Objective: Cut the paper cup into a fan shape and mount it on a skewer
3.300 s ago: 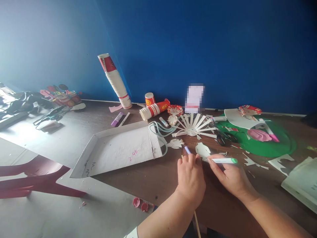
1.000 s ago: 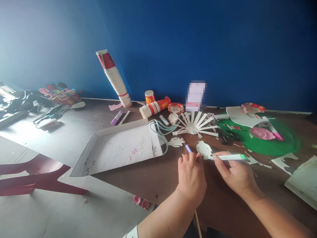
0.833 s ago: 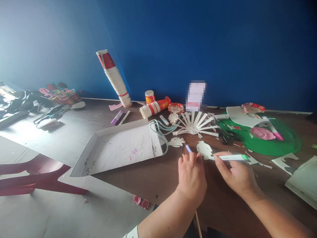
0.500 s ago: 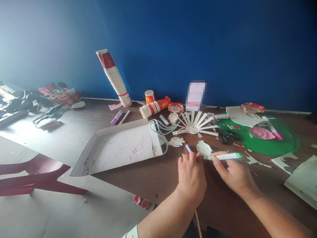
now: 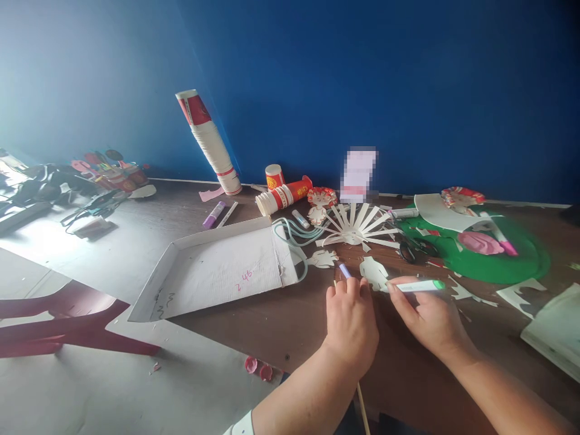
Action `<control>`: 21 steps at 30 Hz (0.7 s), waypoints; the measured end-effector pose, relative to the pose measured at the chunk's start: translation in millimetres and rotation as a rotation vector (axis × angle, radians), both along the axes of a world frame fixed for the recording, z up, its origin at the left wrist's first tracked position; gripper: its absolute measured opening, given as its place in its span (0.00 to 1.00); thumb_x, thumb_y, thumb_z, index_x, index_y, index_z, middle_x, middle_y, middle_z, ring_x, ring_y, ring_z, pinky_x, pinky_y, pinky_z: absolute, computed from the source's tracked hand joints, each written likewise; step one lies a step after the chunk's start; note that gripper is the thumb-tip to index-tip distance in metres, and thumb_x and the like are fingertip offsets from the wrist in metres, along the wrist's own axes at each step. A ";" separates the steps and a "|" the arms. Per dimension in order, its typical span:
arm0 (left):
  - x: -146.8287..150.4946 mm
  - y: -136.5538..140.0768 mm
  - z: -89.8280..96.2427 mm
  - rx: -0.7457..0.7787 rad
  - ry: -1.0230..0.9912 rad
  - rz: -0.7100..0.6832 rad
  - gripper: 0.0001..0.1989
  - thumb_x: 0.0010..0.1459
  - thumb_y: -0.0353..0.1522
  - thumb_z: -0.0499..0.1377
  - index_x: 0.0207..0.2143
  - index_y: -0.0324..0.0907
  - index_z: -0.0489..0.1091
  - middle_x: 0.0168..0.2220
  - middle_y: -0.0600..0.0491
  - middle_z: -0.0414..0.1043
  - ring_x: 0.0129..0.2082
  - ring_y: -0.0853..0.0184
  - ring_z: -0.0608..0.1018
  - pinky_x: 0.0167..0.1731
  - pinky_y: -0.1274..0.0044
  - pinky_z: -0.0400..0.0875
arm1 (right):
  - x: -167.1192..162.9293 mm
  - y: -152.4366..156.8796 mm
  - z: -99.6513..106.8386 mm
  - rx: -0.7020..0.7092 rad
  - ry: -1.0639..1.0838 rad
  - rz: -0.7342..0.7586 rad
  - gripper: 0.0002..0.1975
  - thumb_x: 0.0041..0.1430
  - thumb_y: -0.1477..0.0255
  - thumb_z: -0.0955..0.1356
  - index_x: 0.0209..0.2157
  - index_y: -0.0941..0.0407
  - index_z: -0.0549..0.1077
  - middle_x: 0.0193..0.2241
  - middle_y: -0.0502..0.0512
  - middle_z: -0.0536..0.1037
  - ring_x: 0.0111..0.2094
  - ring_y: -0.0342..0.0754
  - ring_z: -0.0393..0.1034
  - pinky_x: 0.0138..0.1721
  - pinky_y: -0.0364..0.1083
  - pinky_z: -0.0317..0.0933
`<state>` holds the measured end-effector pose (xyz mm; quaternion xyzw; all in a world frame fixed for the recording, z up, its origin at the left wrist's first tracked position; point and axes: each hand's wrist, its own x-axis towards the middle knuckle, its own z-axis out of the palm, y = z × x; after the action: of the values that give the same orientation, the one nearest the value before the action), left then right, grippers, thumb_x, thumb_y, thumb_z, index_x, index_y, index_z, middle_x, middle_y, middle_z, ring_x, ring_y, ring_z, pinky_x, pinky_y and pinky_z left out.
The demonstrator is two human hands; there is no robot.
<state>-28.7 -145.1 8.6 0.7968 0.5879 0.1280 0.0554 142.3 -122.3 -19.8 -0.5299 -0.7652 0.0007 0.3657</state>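
My left hand (image 5: 351, 323) rests on the dark table with its fingers bent and close together. Its fingertips press at the left edge of a small white paper cutout (image 5: 374, 273). A thin wooden stick (image 5: 362, 411) runs beneath this hand, and a purple-ended marker (image 5: 344, 270) pokes out beyond the fingers; whether the palm grips either is hidden. My right hand (image 5: 428, 317) pinches a white marker (image 5: 417, 286) with a green end, its other end at the cutout's lower right edge. Another paper cutout (image 5: 322, 260) lies to the left.
A shallow white box lid (image 5: 217, 272) lies left of my hands. Behind stand a leaning cup stack (image 5: 211, 145) and a fringed paper cup (image 5: 356, 232). Black-handled scissors (image 5: 410, 249), a green disc (image 5: 480, 269) and paper scraps (image 5: 519, 296) lie to the right.
Almost nothing differs. Both hands, the marker and the cutout keep nearly the same places.
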 end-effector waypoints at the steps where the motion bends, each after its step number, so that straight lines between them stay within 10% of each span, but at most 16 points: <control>1: 0.0 0.1 -0.3 0.003 -0.001 -0.001 0.21 0.59 0.28 0.52 0.55 0.39 0.64 0.47 0.44 0.66 0.42 0.60 0.70 0.41 0.69 0.66 | -0.4 0.0 0.8 0.003 -0.004 0.004 0.08 0.64 0.69 0.65 0.36 0.57 0.74 0.29 0.54 0.80 0.29 0.48 0.77 0.32 0.44 0.67; 21: 0.7 -1.1 -4.4 -0.001 -0.036 0.012 0.19 0.61 0.27 0.49 0.54 0.40 0.64 0.45 0.45 0.67 0.42 0.58 0.70 0.42 0.67 0.65 | -1.0 0.1 1.5 0.004 0.008 0.039 0.08 0.65 0.68 0.64 0.36 0.55 0.74 0.29 0.54 0.80 0.29 0.48 0.77 0.34 0.44 0.67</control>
<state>-28.0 -146.1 4.3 0.7909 0.5915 0.1425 0.0658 141.3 -122.2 -18.3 -0.5140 -0.7739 0.0085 0.3700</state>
